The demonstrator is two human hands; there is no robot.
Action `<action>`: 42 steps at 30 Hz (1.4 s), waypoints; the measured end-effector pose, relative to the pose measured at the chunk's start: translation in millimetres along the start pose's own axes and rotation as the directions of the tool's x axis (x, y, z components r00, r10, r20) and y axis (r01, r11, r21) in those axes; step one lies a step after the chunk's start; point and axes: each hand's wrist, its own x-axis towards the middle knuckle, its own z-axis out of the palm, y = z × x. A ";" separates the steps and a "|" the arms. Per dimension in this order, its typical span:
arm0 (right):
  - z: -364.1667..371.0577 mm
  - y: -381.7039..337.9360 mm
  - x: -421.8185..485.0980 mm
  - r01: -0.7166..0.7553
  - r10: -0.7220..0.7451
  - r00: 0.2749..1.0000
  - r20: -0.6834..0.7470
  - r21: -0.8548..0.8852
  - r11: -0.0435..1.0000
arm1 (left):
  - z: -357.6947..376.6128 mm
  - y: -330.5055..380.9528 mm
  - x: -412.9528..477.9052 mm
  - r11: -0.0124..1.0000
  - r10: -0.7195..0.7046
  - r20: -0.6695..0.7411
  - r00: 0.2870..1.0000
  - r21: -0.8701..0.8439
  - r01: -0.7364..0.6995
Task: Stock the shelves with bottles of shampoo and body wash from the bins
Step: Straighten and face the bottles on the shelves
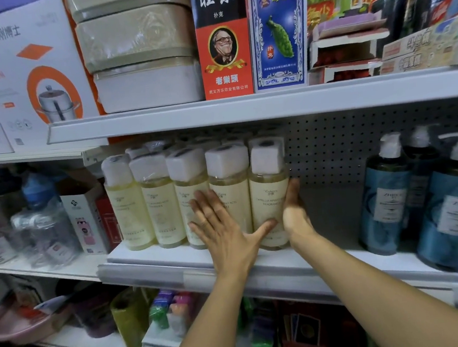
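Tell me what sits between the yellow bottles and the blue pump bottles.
Head view: only the right hand, flat against the end yellow bottle, then bare shelf.

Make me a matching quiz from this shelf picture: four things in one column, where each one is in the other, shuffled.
Things: 1 yellow bottles; 2 blue pump bottles; 3 red card box; 4 right hand.
Places: A upper shelf; B right end of middle shelf; C flat against the side of the rightmost yellow bottle; D row on middle shelf, left of the gap.
Pairs: 1-D; 2-B; 3-A; 4-C.
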 end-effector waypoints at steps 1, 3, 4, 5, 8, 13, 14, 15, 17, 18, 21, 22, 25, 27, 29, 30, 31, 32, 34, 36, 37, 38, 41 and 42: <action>-2.4 1.4 -4.3 0.001 0.000 0.999 0.033 -0.017 1.000 | -0.5 -1.9 -1.2 0.999 0.007 -0.019 1.000 -0.036 -0.008; -5.1 7.2 -13.1 0.073 -0.064 0.991 0.121 -0.074 0.995 | 0.4 -6.0 -3.0 0.993 0.024 -0.062 0.998 -0.116 -0.031; -5.7 13.4 -13.6 0.161 -0.144 0.977 0.155 -0.103 0.982 | 0.8 -7.4 -3.8 0.988 0.027 -0.087 0.996 -0.148 -0.039; -6.0 18.1 -15.0 0.262 -0.240 0.956 0.170 -0.123 0.957 | 1.4 -8.3 -4.3 0.983 0.025 -0.103 0.994 -0.177 -0.043; -5.7 30.1 -11.8 0.396 -0.372 0.915 0.159 -0.166 0.903 | 2.6 -9.4 -4.8 0.967 0.014 -0.125 0.992 -0.250 -0.045; -5.4 19.3 -15.1 0.428 -0.407 0.903 0.134 -0.239 0.871 | 4.8 -10.2 -1.3 0.970 -0.046 -0.217 0.975 -0.244 -0.009; -5.4 19.3 -15.4 0.435 -0.415 0.900 0.131 -0.240 0.868 | 6.0 -11.0 -0.7 0.970 -0.044 -0.233 0.972 -0.242 -0.014; -5.1 19.4 -16.1 0.438 -0.416 0.899 0.137 -0.239 0.867 | 6.9 -11.7 -0.2 0.970 -0.039 -0.244 0.969 -0.243 -0.022; -5.6 19.6 -15.9 0.433 -0.406 0.901 0.154 -0.247 0.867 | 7.4 -12.2 0.0 0.969 -0.035 -0.247 0.969 -0.245 -0.028; -7.2 19.0 -14.1 0.421 -0.387 0.906 0.171 -0.264 0.868 | 6.7 -12.0 0.1 0.969 -0.039 -0.239 0.970 -0.247 -0.021; -9.9 18.2 -14.6 0.382 -0.322 0.919 0.225 -0.319 0.867 | -1.4 -11.7 -2.8 0.966 -0.048 -0.174 0.984 -0.259 0.001; -8.6 21.3 -16.8 0.390 -0.335 0.919 0.208 -0.352 0.851 | -5.2 -14.1 -4.7 0.963 -0.036 -0.145 0.989 -0.270 -0.004; 6.0 33.5 -31.9 0.432 -0.486 0.873 0.032 -0.514 0.741 | -19.8 -33.1 -11.2 0.957 0.050 -0.103 0.993 -0.279 -0.078; 23.1 37.7 -47.3 0.535 -0.665 0.747 0.008 -0.601 0.594 | -30.8 -58.6 -11.6 0.967 0.087 -0.125 0.988 -0.229 -0.114; 42.2 43.3 -53.1 0.665 -0.808 0.570 0.151 -0.663 0.344 | -44.6 -89.1 -5.0 0.970 0.055 -0.141 0.988 -0.226 -0.087; 53.0 47.1 -53.0 0.707 -0.830 0.502 0.242 -0.668 0.233 | -52.4 -105.2 0.8 0.967 0.034 -0.144 0.989 -0.245 -0.069; 64.4 50.4 -53.2 0.731 -0.828 0.464 0.315 -0.664 0.157 | -60.2 -120.1 7.0 0.963 0.014 -0.148 0.989 -0.263 -0.053; 76.4 52.5 -54.4 0.745 -0.819 0.449 0.356 -0.655 0.123 | -67.6 -134.1 13.9 0.960 -0.010 -0.152 0.988 -0.279 -0.034; 100.7 53.4 -58.0 0.747 -0.816 0.454 0.359 -0.652 0.129 | -82.7 -158.0 30.7 0.953 -0.080 -0.137 0.987 -0.299 0.035; 121.3 52.5 -60.1 0.711 -0.809 0.470 0.354 -0.695 0.110 | -91.5 -181.2 49.9 0.933 -0.129 -0.039 0.991 -0.344 0.107; 129.6 51.6 -59.1 0.686 -0.796 0.493 0.350 -0.720 0.108 | -95.2 -191.6 59.0 0.913 -0.118 0.035 0.992 -0.388 0.122; 136.1 50.5 -56.9 0.657 -0.785 0.521 0.336 -0.745 0.117 | -97.4 -201.2 67.8 0.884 -0.082 0.096 0.992 -0.453 0.117; 146.4 48.2 -50.1 0.577 -0.765 0.583 0.272 -0.802 0.155 | -99.5 -221.1 84.0 0.832 -0.017 0.189 0.982 -0.541 0.119; 148.5 48.5 -48.6 0.560 -0.769 0.587 0.253 -0.812 0.161 | -99.7 -224.1 86.7 0.829 -0.012 0.202 0.979 -0.545 0.123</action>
